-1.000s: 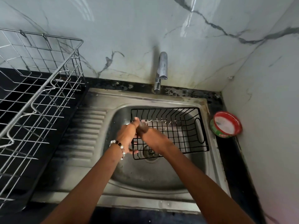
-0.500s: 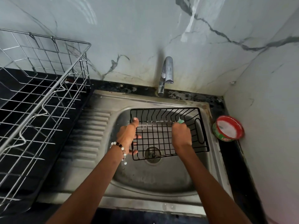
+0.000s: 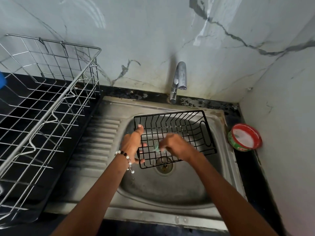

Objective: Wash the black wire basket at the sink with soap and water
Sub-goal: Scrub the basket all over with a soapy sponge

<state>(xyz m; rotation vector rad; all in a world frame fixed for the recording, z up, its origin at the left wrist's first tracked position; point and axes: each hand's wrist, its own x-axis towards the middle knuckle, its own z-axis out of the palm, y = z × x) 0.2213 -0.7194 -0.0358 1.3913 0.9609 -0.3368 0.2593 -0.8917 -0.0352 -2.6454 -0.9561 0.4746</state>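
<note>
The black wire basket [image 3: 187,126] sits tilted inside the steel sink [image 3: 170,189], above the drain. My left hand [image 3: 132,143] grips the basket's left rim, thumb on the top wire and fingers curled through the side. My right hand [image 3: 177,145] is inside the basket, holding a small green scrubber [image 3: 157,148] against the bottom wires; it is blurred by motion. The tap [image 3: 179,80] stands behind the sink with no water running.
A large silver wire dish rack [image 3: 42,103] fills the black counter at the left. A red and green tub of white dish soap [image 3: 245,137] stands on the counter to the right of the sink. Marble walls close the back and right side.
My right hand has slid with the scrubber from the basket's far side back toward its left near part. My left hand keeps its hold on the left rim.
</note>
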